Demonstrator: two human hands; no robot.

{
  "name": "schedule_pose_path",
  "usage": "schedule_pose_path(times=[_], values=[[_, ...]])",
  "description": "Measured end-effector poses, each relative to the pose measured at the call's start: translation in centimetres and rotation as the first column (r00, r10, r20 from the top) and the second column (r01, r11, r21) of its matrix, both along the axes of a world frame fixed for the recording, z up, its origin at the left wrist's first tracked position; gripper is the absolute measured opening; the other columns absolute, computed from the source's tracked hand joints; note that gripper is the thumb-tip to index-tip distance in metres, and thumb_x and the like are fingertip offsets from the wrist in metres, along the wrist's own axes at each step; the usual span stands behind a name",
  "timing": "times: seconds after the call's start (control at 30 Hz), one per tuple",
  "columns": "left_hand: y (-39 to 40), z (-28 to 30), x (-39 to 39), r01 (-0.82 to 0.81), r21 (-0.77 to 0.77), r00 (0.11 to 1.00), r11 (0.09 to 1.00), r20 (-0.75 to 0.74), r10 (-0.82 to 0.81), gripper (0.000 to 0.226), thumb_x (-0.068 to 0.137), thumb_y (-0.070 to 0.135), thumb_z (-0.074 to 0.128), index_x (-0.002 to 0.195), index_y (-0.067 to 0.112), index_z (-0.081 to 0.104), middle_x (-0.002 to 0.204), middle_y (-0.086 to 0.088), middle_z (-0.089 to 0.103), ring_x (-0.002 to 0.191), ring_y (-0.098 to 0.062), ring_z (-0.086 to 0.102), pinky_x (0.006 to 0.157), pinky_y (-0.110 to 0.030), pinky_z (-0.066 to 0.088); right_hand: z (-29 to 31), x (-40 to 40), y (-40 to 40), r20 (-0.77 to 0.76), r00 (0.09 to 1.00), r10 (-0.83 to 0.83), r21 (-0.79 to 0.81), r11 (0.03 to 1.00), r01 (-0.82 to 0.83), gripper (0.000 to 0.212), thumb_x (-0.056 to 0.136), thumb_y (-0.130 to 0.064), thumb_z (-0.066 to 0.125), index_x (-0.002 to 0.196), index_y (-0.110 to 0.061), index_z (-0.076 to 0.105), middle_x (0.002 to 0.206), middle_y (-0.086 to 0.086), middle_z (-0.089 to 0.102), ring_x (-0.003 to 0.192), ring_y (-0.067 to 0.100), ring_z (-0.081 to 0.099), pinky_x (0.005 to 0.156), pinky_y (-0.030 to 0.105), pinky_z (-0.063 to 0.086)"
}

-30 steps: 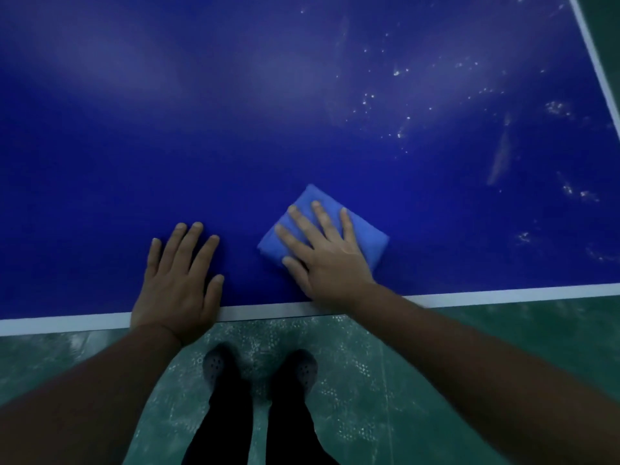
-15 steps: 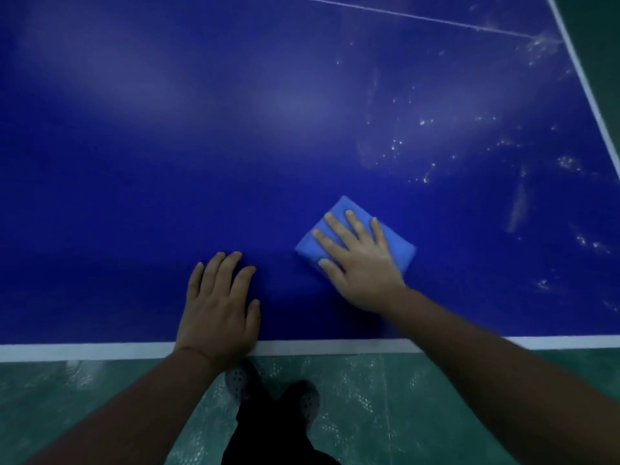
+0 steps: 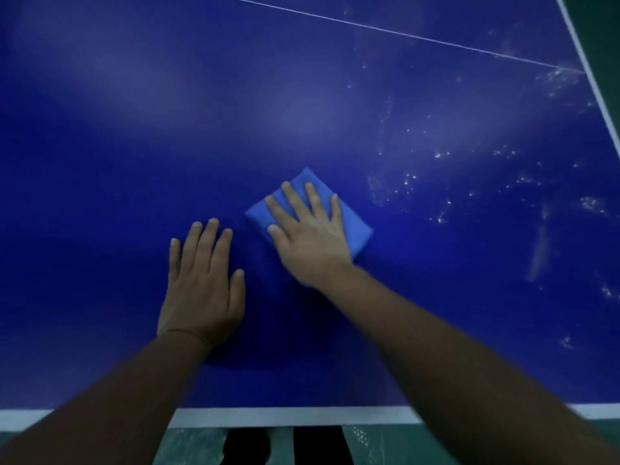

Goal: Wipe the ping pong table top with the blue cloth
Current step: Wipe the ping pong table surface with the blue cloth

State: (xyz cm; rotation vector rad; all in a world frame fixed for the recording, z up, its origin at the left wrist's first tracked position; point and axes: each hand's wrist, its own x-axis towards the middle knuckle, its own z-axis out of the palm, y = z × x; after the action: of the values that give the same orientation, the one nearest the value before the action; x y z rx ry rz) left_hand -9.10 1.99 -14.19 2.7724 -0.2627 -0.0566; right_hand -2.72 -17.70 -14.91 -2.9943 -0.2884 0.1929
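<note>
**Wiping a blue table top with a folded cloth**

Filling almost the whole view: dark blue ping pong table top, glossy, with a white edge band along the near side and another white band down the far right. Crossed at the top by a thin white line running to the right edge. Beyond the near edge, green floor and two dark trouser legs.

Scattered over the right part of the top: pale specks and smears, just right of the cloth and on toward the right edge.

Reaching in from below: two bare forearms. Left hand lying flat, palm down on the bare top, fingers straight and close together, gripping nothing. Right hand likewise flat and spread, palm and fingers pressed onto the blue cloth, not curled round it; slightly blurred at the wrist.

Cloth folded to a small thick rectangle, lighter than the table, turned at an angle, lying on the top near the middle of the view, just right of and beyond the left hand, its corners showing around the right hand.
</note>
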Motion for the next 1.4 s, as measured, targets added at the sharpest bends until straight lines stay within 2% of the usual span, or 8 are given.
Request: schedule_pose_path(times=[0.27,0.4,0.5,0.6,0.73,0.9,1.13,1.4], values=[[-0.6,0.6,0.4,0.014,0.052,0.996,0.999,-0.086,-0.010,0.067,0.096,0.045,0.021,0.153,0.013,0.032,0.164,-0.007,0.017,0.153,-0.022,0.001,0.123,-0.049,0.000,1.6,3.6,-21.3,-0.055,0.597,-0.800,-0.042,0.600,0.799,0.059,0.104,-0.052,0.014,0.160,-0.034,0.009,0.168,-0.004,-0.002,0.154,0.030,-0.003,0.119,0.064,0.002],[-0.7,0.7,0.4,0.010,0.067,0.996,0.998,-0.090,-0.004,0.067,0.096,0.044,0.022,0.153,0.012,0.034,0.164,-0.008,0.019,0.153,-0.023,0.004,0.123,-0.051,0.002,0.2,0.4,-10.4,0.076,0.965,-0.252,-0.056,0.965,0.256,0.055,0.103,-0.048,0.025,0.155,-0.034,0.029,0.166,0.002,0.020,0.152,0.034,0.017,0.117,0.064,0.010],[-0.7,0.6,0.4,0.012,0.086,0.996,0.996,-0.089,-0.004,0.067,0.096,0.044,0.023,0.153,0.012,0.034,0.164,-0.009,0.020,0.153,-0.023,0.005,0.123,-0.050,0.003,0.3,-0.4,-11.5,0.002,0.973,0.232,-0.057,0.971,-0.232,0.054,0.101,-0.051,0.028,0.151,-0.033,0.039,0.162,0.000,0.031,0.150,0.032,0.025,0.118,0.062,0.014],[-0.7,0.6,0.4,0.006,0.093,0.996,0.996,-0.093,0.003,0.066,0.096,0.044,0.023,0.153,0.011,0.033,0.164,-0.008,0.019,0.153,-0.023,0.005,0.123,-0.050,0.002,0.8,3.2,-20.3,0.042,0.974,-0.224,-0.123,0.966,0.227,0.055,0.103,-0.047,0.023,0.156,-0.032,0.030,0.166,0.000,0.020,0.152,0.031,0.016,0.119,0.062,0.012],[-0.9,0.8,0.5,0.004,0.094,0.995,0.996,-0.097,0.005,0.066,0.095,0.042,0.025,0.152,0.010,0.036,0.162,-0.010,0.022,0.153,-0.026,0.009,0.123,-0.051,0.004,1.7,4.2,-22.7,-0.024,0.679,-0.733,-0.009,0.680,0.733,0.057,0.105,-0.050,0.021,0.159,-0.033,0.016,0.168,-0.003,0.004,0.154,0.029,0.000,0.119,0.063,0.003],[-0.9,0.7,0.5,0.008,0.109,0.995,0.994,-0.101,0.003,0.065,0.095,0.041,0.026,0.152,0.010,0.035,0.163,-0.009,0.021,0.153,-0.025,0.008,0.123,-0.050,0.004,0.1,-0.7,-14.0,0.026,0.999,0.029,-0.067,0.997,-0.027,0.055,0.102,-0.050,0.025,0.154,-0.032,0.033,0.164,-0.001,0.024,0.152,0.031,0.016,0.119,0.061,0.008],[-0.7,0.5,0.4,0.011,0.116,0.996,0.993,-0.088,-0.001,0.062,0.096,0.039,0.030,0.151,0.010,0.037,0.162,-0.010,0.022,0.153,-0.027,0.010,0.122,-0.051,0.003,1.0,2.6,-20.4,-0.003,0.851,-0.526,-0.088,0.848,0.523,0.056,0.105,-0.046,0.023,0.159,-0.031,0.019,0.168,-0.002,0.007,0.154,0.029,0.002,0.120,0.062,0.005],[-0.7,0.5,0.7,-0.020,0.133,0.992,0.991,-0.118,0.035,0.062,0.095,0.039,0.031,0.150,0.013,0.038,0.162,-0.010,0.024,0.152,-0.026,0.012,0.122,-0.049,0.002,0.3,6.9,-3.8,0.020,0.966,0.259,0.010,0.966,-0.259,0.057,0.101,-0.053,0.018,0.154,-0.036,0.031,0.165,-0.004,0.021,0.153,0.029,0.012,0.120,0.061,0.003]])
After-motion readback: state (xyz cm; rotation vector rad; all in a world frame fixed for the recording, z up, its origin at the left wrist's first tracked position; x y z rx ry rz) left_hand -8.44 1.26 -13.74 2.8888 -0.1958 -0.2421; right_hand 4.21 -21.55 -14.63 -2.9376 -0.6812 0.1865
